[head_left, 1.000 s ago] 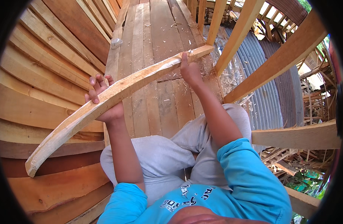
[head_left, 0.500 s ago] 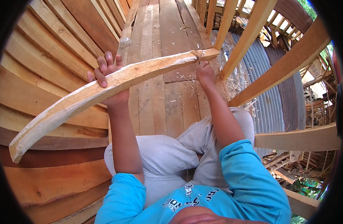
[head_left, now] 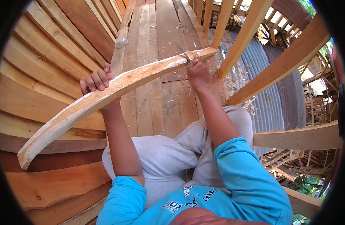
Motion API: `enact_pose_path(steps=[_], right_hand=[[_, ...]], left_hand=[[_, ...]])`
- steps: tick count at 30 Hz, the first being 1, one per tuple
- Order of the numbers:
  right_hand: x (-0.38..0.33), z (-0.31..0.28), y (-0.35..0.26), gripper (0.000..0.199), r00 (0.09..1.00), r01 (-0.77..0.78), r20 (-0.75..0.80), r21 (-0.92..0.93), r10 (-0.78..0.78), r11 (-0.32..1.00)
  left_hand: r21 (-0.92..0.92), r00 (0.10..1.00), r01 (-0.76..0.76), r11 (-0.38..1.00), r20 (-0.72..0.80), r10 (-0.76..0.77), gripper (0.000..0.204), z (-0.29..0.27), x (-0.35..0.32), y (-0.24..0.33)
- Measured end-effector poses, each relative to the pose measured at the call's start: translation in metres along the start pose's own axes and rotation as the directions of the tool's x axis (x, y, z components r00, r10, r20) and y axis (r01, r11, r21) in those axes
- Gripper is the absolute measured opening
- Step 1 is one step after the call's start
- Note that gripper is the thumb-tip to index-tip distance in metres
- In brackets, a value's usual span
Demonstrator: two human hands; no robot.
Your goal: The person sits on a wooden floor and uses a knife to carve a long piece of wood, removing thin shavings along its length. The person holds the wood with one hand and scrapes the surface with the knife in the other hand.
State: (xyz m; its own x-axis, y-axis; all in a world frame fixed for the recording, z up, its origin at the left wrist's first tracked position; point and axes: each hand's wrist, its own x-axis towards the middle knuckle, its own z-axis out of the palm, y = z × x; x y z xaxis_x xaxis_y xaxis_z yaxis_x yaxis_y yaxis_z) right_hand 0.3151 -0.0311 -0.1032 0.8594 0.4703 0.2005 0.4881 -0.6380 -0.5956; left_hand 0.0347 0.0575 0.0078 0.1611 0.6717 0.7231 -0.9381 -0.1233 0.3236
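A long, curved piece of wood (head_left: 122, 83) lies slantwise across the front of me, its near left end low and its far right end by the upright slats. White strips run along its edges, with bare yellowish wood between. My left hand (head_left: 97, 80) grips it from beneath at about the middle, fingers curled over the far edge. In my closed right hand (head_left: 198, 73) is a knife, its handle hidden in the fist. The thin blade (head_left: 184, 53) crosses the wood near the right end and points up and away.
Tall planks (head_left: 45, 82) form a wall on the left. Wood shavings are scattered over the plank floor (head_left: 148, 101), where a small clear plastic item (head_left: 121, 42) lies. Wooden slats (head_left: 240, 41) stand on the right, with corrugated metal sheets (head_left: 268, 86) beyond.
My right hand has moved left along the wood, and the blade now shows angled across it. The left hand's fingers have closed more over the wood, whose near end has shifted slightly right.
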Motion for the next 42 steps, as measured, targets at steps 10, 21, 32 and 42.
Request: enact_pose_path(steps=[10, 21, 32, 42], right_hand=[[-0.003, -0.004, 0.013, 0.062, 0.956, 0.291, 0.039, -0.030, -0.290, 0.956], [0.016, 0.009, 0.020, 0.061, 0.991, 0.134, -0.015, -0.049, -0.135, 0.990], [-0.011, -0.003, -0.011, 0.065, 0.964, 0.106, 0.232, 0.105, -0.127, 0.989], [-0.027, -0.002, -0.026, 0.066, 0.980, -0.092, 0.196, 0.260, 0.040, 0.961]], left_hand=[[-0.032, 1.000, 0.007, 0.999, 0.029, -0.006, 0.054, -0.007, -0.004, -0.002], [-0.043, 0.999, 0.030, 0.999, -0.022, -0.031, 0.050, -0.006, -0.003, -0.001], [-0.012, 0.998, 0.034, 0.999, -0.061, -0.034, 0.050, -0.005, -0.009, 0.003], [0.003, 0.824, 0.111, 0.994, -0.560, -0.090, 0.038, 0.019, -0.040, 0.008]])
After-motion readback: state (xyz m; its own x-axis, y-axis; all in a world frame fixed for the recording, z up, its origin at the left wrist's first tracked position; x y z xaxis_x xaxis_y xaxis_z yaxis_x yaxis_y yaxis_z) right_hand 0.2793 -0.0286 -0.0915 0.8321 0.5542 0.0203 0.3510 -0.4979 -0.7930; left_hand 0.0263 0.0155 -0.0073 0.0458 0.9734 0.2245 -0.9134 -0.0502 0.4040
